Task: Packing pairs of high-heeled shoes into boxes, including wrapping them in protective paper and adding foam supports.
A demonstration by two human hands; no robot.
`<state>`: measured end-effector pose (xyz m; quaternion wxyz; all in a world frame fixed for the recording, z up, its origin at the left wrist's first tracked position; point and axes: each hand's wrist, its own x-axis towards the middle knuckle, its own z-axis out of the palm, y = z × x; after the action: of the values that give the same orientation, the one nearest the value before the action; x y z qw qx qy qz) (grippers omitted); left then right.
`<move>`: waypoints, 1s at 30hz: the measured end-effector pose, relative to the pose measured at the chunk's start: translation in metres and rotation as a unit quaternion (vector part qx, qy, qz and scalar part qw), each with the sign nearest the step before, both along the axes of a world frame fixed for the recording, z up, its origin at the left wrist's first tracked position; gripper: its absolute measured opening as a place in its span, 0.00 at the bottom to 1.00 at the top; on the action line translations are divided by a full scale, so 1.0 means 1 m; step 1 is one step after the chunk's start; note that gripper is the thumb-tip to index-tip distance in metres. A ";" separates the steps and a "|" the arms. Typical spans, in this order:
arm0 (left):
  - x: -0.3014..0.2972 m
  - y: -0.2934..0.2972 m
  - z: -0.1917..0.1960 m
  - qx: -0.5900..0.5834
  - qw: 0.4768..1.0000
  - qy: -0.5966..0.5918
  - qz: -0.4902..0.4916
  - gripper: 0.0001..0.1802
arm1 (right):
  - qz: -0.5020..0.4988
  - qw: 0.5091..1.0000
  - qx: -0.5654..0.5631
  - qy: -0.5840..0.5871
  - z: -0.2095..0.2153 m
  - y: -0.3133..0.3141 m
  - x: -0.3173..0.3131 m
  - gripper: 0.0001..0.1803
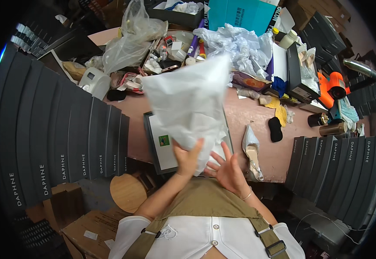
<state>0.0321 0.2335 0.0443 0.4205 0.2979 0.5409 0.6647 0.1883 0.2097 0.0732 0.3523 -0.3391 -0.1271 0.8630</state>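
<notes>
My left hand [189,157] grips the lower edge of a large sheet of white tissue paper [188,101], which is lifted and blurred above an open shoe box [153,144] on the pink table [248,121]. My right hand [227,166] is spread with fingers apart, touching the paper's bottom right corner. The paper hides most of the box's inside. A pale high-heeled shoe in a clear bag [253,153] lies on the table just right of my right hand.
Rows of dark shoe boxes stand at the left [67,138] and right [339,168]. The far table holds crumpled paper [240,45], a plastic bag [132,39], a teal box [240,15], a black insole [275,128] and an orange tool [332,86]. A round wooden stool [127,192] sits below left.
</notes>
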 end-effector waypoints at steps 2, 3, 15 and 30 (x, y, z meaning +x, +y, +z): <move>0.041 -0.023 0.004 -0.019 0.983 0.062 -0.170 0.39 | -0.114 0.984 0.106 -0.084 -0.020 -0.005 0.025 0.51; 0.051 -0.031 0.013 -0.042 0.956 0.064 -0.282 0.42 | -0.171 0.964 0.161 -0.127 -0.025 -0.009 0.041 0.50; -0.016 0.114 -0.071 -0.162 0.923 0.199 -0.286 0.12 | -0.275 0.873 0.198 -0.349 0.003 -0.043 0.108 0.40; -0.012 0.103 -0.162 0.145 0.516 0.702 -0.469 0.27 | -0.269 0.896 0.191 -0.296 0.013 -0.035 0.083 0.43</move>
<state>0.0200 0.3361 -0.1175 0.1057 0.9350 0.3383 0.0155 0.2718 0.1747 0.0866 0.5751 -0.5262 -0.2920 0.5542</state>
